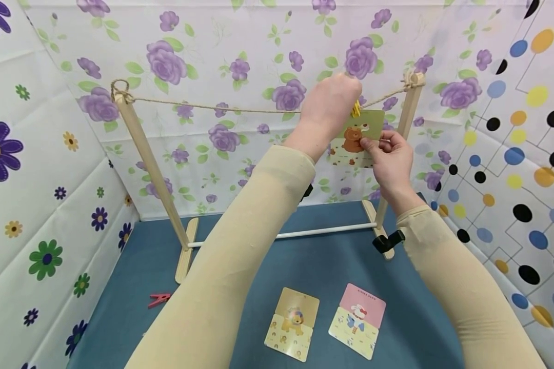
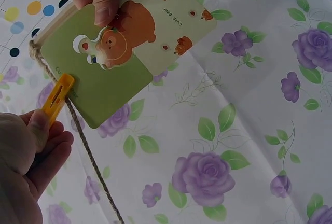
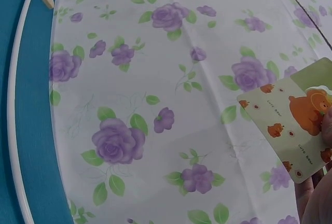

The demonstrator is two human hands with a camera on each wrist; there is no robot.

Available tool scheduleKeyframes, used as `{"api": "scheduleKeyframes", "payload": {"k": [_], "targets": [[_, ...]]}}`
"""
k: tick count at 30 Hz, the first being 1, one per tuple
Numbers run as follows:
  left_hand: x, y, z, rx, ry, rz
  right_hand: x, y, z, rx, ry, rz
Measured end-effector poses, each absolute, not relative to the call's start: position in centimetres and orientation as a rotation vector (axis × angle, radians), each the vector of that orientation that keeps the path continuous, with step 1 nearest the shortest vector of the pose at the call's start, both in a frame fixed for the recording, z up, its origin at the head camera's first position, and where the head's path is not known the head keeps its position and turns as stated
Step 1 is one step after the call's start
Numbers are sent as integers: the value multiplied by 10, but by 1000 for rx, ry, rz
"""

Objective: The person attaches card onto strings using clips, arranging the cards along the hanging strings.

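Between thumb and fingers, my left hand (image 2: 31,156) pinches a yellow clothespin (image 2: 58,97), which sits over the twine (image 2: 88,151) and the edge of a green bear card (image 2: 111,92). My right hand (image 1: 394,161) pinches that same card by its side edge, thumb on the bear picture, seen in the head view. At the right edge of the right wrist view, the card's pale lower half (image 3: 282,125) shows beside the right fingers. The card hangs at the twine near the right wooden post (image 1: 408,110).
On the blue table (image 1: 332,266) lie a lion card (image 1: 292,324), a pink rabbit card (image 1: 357,321) and a red clothespin (image 1: 159,299). The left wooden post (image 1: 150,164) carries the twine's other end. A white rod (image 1: 325,231) joins the stand's feet.
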State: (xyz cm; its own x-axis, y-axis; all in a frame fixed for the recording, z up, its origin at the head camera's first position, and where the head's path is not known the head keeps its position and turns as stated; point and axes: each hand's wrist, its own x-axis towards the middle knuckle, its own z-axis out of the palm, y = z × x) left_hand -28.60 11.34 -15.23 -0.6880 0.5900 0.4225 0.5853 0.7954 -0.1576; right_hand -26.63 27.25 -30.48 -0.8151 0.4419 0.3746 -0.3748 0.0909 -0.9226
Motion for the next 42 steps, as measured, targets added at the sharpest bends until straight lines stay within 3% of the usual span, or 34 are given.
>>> {"api": "scheduleKeyframes", "payload": {"k": [42], "targets": [[-291, 103, -165, -953, -2590, -85, -266, 279, -324, -31, -1790, 1748]]}}
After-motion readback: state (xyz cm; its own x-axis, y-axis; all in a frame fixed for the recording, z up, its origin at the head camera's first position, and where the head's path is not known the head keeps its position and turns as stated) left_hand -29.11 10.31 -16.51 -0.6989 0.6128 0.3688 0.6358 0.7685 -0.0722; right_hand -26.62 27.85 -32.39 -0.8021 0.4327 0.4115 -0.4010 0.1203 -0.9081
